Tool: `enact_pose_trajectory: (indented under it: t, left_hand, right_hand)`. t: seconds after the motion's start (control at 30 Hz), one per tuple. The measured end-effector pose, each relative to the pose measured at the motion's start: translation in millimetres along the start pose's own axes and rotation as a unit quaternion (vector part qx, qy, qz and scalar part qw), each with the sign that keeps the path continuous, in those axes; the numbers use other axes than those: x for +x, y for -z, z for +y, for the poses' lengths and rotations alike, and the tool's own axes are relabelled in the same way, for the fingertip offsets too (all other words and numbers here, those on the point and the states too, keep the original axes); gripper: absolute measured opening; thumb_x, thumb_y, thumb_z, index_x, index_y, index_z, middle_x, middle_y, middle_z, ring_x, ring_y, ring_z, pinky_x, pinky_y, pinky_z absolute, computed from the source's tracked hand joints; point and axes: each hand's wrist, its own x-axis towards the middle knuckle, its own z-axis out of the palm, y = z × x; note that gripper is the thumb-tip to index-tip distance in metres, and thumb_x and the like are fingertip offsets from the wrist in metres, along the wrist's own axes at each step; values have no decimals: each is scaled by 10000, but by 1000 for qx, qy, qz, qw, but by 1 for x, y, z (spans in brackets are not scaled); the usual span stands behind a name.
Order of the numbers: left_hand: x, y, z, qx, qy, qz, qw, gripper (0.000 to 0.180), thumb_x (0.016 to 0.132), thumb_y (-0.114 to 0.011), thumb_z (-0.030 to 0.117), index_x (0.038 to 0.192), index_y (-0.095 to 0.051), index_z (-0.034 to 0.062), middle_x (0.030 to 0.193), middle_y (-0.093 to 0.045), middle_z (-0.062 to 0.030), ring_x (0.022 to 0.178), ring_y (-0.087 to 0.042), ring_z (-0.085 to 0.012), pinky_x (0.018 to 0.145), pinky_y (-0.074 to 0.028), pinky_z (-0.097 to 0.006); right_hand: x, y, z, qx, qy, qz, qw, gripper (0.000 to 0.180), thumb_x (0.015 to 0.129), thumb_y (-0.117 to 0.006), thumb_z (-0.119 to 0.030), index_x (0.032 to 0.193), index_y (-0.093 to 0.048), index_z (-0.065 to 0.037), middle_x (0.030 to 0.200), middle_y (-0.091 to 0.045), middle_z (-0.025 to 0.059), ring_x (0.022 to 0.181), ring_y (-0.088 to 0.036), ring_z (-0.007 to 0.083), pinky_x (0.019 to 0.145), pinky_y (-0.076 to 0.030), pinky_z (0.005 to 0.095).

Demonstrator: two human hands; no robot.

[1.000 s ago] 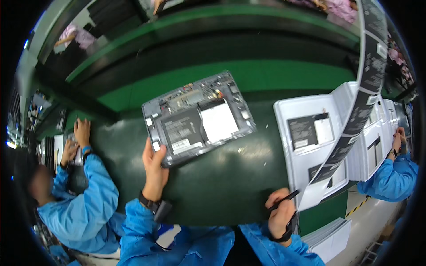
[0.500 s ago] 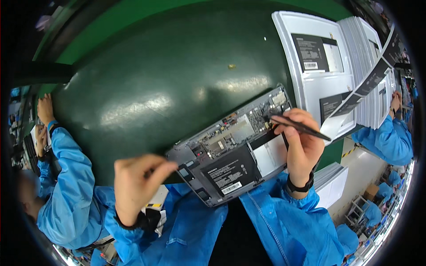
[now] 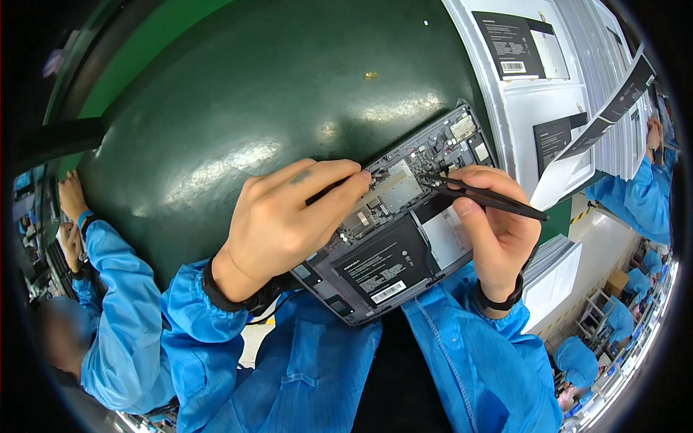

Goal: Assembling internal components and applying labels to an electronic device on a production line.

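Observation:
An opened laptop base (image 3: 328,252) lies slanted at the table's near edge, its circuit board (image 3: 395,189) and a black flat battery (image 3: 382,263) exposed. My right hand (image 3: 498,234) grips black tweezers (image 3: 509,202) between thumb and fingers. Their slightly parted tips are over the right part of the board; whether they touch it I cannot tell. From the left, my left hand (image 3: 289,224) reaches over the board. Its fingertips come together near the board's far edge, and anything between them is hidden.
Stacked white trays (image 3: 505,119) holding more batteries (image 3: 509,45) stand at the right, a printed strip (image 3: 613,105) hanging across them. A small yellowish scrap (image 3: 370,76) lies on the green table (image 3: 216,108). A co-worker's blue sleeve (image 3: 119,289) is at the left.
My left hand has moved right and up from beside the laptop to over its board. The tweezers' tips now show apart over the board. The laptop appears slightly higher and further right.

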Motion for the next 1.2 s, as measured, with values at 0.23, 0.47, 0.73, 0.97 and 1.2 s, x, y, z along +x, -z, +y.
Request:
enact_pose_trajectory:
  t: [0.23,0.47,0.73,0.97,1.2]
  left_hand:
    - [-3,-1,-7,31,-46,0,998,306,714,-801,-6,1017,-770,16,985,-728,-95,754,-726,-220,567,-592,-310]
    - [4,4,-8,33,-106,-61,992,410,676,-705,86,1070,-751,-20,975,-661,-113,714,-690,-214,515,-560,-307]
    - [7,3,-10,29,-119,-79,989,455,636,-691,80,1068,-752,-52,969,-638,-120,684,-676,-215,490,-527,-293]
    - [8,1,-10,27,-129,-66,989,475,623,-684,77,1076,-748,-51,970,-633,-113,677,-656,-199,472,-502,-281]
    - [4,0,-9,29,-125,-66,990,491,617,-678,86,1082,-745,-56,953,-631,-108,673,-644,-195,466,-496,-280]
  right_hand:
    - [11,-17,-4,-69,43,-24,996,268,813,-807,47,1067,-721,47,1038,-747,178,940,-722,260,849,-559,340]
    - [-2,-41,-3,-146,44,36,988,265,779,-852,14,1016,-734,22,948,-767,141,857,-734,282,831,-550,377]
    - [1,-46,0,-201,85,49,975,295,756,-871,7,1022,-744,-3,963,-775,124,886,-744,281,843,-556,360]
    - [1,-46,-2,-212,95,39,972,297,764,-865,5,1033,-739,-12,971,-775,123,893,-745,289,839,-553,363]
    - [2,-43,-4,-217,82,-1,973,282,769,-856,12,1023,-738,-12,970,-775,127,895,-744,293,837,-552,365]
